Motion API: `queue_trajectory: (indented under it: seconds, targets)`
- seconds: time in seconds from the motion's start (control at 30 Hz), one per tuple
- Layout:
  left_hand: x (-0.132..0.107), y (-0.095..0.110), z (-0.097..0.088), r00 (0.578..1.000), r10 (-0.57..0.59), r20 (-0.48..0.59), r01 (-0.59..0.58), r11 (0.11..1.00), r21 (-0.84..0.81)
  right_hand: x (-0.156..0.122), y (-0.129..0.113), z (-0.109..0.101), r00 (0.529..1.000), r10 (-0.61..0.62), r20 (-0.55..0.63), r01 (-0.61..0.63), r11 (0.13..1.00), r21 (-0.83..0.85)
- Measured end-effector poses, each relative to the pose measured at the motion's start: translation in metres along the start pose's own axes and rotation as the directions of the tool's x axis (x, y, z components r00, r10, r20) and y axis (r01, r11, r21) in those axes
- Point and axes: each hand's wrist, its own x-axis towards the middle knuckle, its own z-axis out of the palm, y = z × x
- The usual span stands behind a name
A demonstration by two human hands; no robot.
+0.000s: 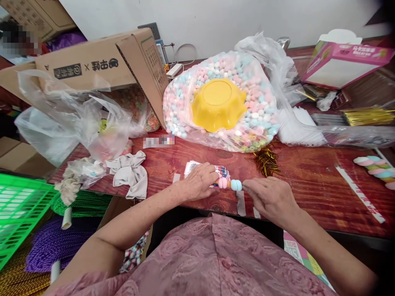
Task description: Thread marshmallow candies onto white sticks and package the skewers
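Observation:
A short row of soft candies lies between my hands near the table's front edge, with a pink marshmallow [222, 183] at its left and a light-blue marshmallow [236, 185] at its right. My left hand [200, 181] is closed over the row's left end, fingertips at the pink marshmallow. Under and behind that hand is a small pile of printed cards [191, 166]. Just right of the blue marshmallow, my right hand [271, 199] has its fingers pinched together. Whatever lies between those fingertips is too small or hidden to make out.
A big clear bag of pastel marshmallows [179, 111] carries an upturned yellow bowl [217, 102]. Left stand a cardboard box [89, 61] and a grey cloth [131, 174]. Gold tinsel [267, 160], a twisted marshmallow stick [376, 166] and a pink carton [345, 61] lie right.

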Motion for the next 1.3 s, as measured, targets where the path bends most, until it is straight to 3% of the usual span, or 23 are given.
queue_trajectory:
  seconds: [0.1,0.17,0.23,0.3,0.33,0.37,0.43,0.47,0.5,0.53,0.57,0.6,0.63,0.67,0.7,0.8,0.93,1.0,1.03,1.1,1.17,1.23,1.3]
  targets:
    - [0.002,0.001,0.000,1.000,-0.004,-0.010,0.004,0.999,-0.046,0.004,-0.013,-0.002,0.992,-0.107,-0.066,0.100,0.989,-0.106]
    - [0.004,0.000,-0.003,1.000,0.004,-0.004,-0.004,1.000,-0.027,0.002,-0.022,0.004,0.991,-0.089,-0.101,0.080,0.993,-0.090]
    - [0.005,0.000,-0.009,0.999,0.008,-0.050,-0.007,0.999,0.035,-0.002,-0.030,0.014,0.986,0.033,-0.166,-0.031,0.999,0.015]
    - [0.004,0.001,-0.017,0.974,0.010,-0.228,0.011,0.996,0.089,-0.006,-0.035,0.026,0.941,0.238,-0.241,-0.196,0.963,0.185]
    - [0.001,0.002,-0.021,0.932,0.008,-0.362,0.025,0.996,0.087,-0.008,-0.037,0.032,0.899,0.341,-0.273,-0.269,0.925,0.269]
    - [-0.002,0.004,-0.024,0.864,-0.008,-0.504,0.038,0.998,0.051,-0.008,-0.039,0.036,0.852,0.430,-0.298,-0.327,0.882,0.338]
    - [-0.008,0.009,-0.026,0.655,-0.160,-0.739,0.044,0.984,-0.173,-0.008,-0.044,0.043,0.762,0.549,-0.342,-0.391,0.812,0.433]
    - [-0.011,0.011,-0.025,0.537,-0.312,-0.783,0.004,0.930,-0.368,-0.006,-0.047,0.045,0.729,0.583,-0.359,-0.399,0.788,0.469]
    - [-0.013,0.013,-0.024,0.449,-0.497,-0.742,-0.084,0.804,-0.589,-0.005,-0.051,0.047,0.706,0.605,-0.368,-0.397,0.769,0.502]
    - [-0.013,0.015,-0.023,0.424,-0.669,-0.611,-0.202,0.588,-0.784,-0.003,-0.055,0.049,0.694,0.618,-0.370,-0.387,0.753,0.531]
    - [-0.013,0.017,-0.021,0.468,-0.773,-0.428,-0.313,0.308,-0.898,0.000,-0.059,0.050,0.694,0.619,-0.367,-0.370,0.745,0.555]
    - [-0.011,0.017,-0.020,0.554,-0.792,-0.257,-0.385,0.030,-0.923,0.002,-0.063,0.051,0.705,0.610,-0.362,-0.350,0.743,0.571]
    - [-0.008,0.017,-0.020,0.641,-0.755,-0.138,-0.412,-0.187,-0.892,0.004,-0.066,0.052,0.721,0.592,-0.360,-0.326,0.748,0.578]
    - [-0.005,0.016,-0.020,0.703,-0.707,-0.069,-0.413,-0.328,-0.850,0.006,-0.069,0.052,0.737,0.569,-0.364,-0.302,0.760,0.575]
    - [-0.002,0.014,-0.021,0.735,-0.677,-0.039,-0.413,-0.401,-0.818,0.007,-0.071,0.053,0.752,0.541,-0.376,-0.278,0.778,0.563]
    - [0.007,0.009,-0.025,0.740,-0.672,-0.006,-0.443,-0.481,-0.756,0.009,-0.073,0.053,0.790,0.435,-0.432,-0.232,0.864,0.446]
    - [0.013,0.007,-0.026,0.692,-0.720,0.045,-0.541,-0.559,-0.628,0.008,-0.074,0.052,0.854,0.241,-0.461,-0.173,0.967,0.186]
    - [0.012,0.008,-0.024,0.687,-0.727,0.019,-0.565,-0.550,-0.615,0.010,-0.076,0.054,0.866,0.253,-0.430,-0.180,0.962,0.204]
    - [0.010,0.008,-0.022,0.691,-0.723,-0.016,-0.568,-0.529,-0.631,0.012,-0.077,0.056,0.862,0.323,-0.392,-0.221,0.933,0.283]
    - [0.003,0.008,-0.018,0.705,-0.700,-0.108,-0.565,-0.464,-0.682,0.017,-0.077,0.059,0.811,0.545,-0.214,-0.365,0.756,0.543]
    - [-0.005,0.006,-0.015,0.731,-0.658,-0.177,-0.546,-0.410,-0.730,0.024,-0.077,0.061,0.712,0.696,0.094,-0.496,0.404,0.768]
    - [-0.012,0.002,-0.013,0.757,-0.622,-0.199,-0.521,-0.391,-0.759,0.030,-0.078,0.060,0.643,0.677,0.356,-0.542,0.075,0.837]
    - [-0.017,-0.003,-0.012,0.758,-0.624,-0.189,-0.509,-0.384,-0.770,0.035,-0.083,0.057,0.637,0.600,0.483,-0.553,-0.081,0.829]
